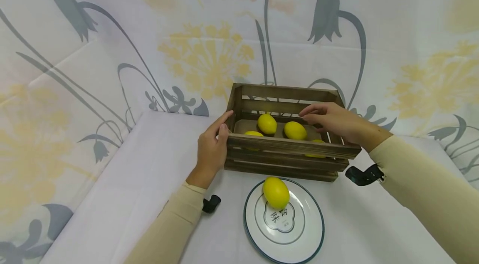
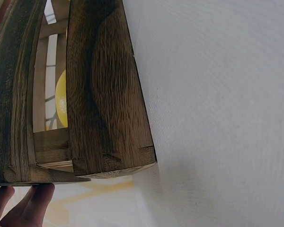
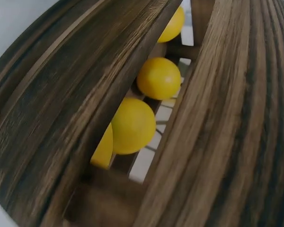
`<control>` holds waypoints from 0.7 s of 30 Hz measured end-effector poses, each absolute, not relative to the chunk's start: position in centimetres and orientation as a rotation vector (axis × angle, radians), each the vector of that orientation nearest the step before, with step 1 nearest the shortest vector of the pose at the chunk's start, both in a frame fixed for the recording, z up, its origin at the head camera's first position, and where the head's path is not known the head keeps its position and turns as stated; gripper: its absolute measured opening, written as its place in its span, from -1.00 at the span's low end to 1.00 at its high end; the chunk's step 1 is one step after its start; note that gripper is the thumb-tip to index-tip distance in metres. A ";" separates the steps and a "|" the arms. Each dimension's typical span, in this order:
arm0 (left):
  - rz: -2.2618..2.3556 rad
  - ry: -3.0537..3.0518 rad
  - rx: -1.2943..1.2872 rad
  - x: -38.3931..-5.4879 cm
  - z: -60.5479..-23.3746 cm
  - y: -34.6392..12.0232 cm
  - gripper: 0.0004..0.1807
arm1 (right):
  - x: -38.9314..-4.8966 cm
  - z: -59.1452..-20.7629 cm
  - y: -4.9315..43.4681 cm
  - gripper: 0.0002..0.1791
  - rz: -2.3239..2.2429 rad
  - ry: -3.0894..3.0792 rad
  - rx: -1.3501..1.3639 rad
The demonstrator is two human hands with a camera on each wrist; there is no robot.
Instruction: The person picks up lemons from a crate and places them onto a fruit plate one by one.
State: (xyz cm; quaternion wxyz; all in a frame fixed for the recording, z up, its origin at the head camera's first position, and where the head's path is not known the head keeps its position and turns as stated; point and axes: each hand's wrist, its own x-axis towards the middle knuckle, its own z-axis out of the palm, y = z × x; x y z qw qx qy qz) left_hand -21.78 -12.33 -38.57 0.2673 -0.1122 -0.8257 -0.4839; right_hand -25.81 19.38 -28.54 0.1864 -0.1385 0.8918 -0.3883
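A slatted brown wooden crate (image 1: 284,147) stands on the white cloth with several yellow lemons (image 1: 295,131) inside. Some of them sit partly behind its front slats. My left hand (image 1: 211,147) rests against the crate's left end, fingers fairly straight and thumb up by the front corner. In the left wrist view its fingertips (image 2: 40,198) touch the end panel. My right hand (image 1: 333,120) reaches over the crate's right end, its fingers loosely bent just beside a lemon and holding nothing visible. The right wrist view shows lemons (image 3: 134,126) between the slats, but not the hand.
In front of the crate lies a white plate (image 1: 277,251) with a dark rim and printed characters. A single lemon (image 1: 276,193) sits on its far part. Behind the crate hangs a flower-patterned cloth (image 1: 209,56).
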 end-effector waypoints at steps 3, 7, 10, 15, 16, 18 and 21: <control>-1.295 -2.227 -0.297 -21.8 -38.7 -12.3 -0.49 | -26.3 -29.0 19.2 -0.48 -1.046 2.472 -0.377; -1.294 -2.225 -0.297 -21.7 -38.7 -12.2 -0.50 | -26.6 -29.5 19.1 -0.41 -1.000 2.414 -0.327; -1.296 -2.222 -0.307 -21.7 -38.6 -12.1 -0.50 | -26.8 -29.6 19.2 -0.36 -0.965 2.391 -0.291; -1.283 -2.220 -0.306 -21.8 -38.5 -12.2 -0.49 | -27.2 -29.7 18.9 -0.33 -0.943 2.364 -0.265; -1.279 -2.222 -0.305 -21.9 -38.5 -12.2 -0.49 | -27.3 -29.7 18.9 -0.33 -0.934 2.361 -0.263; -1.275 -2.225 -0.305 -21.9 -38.6 -12.2 -0.49 | -27.4 -29.8 18.8 -0.33 -0.917 2.357 -0.259; -1.275 -2.226 -0.297 -21.9 -38.6 -12.2 -0.49 | -27.6 -29.9 18.8 -0.34 -0.873 2.366 -0.260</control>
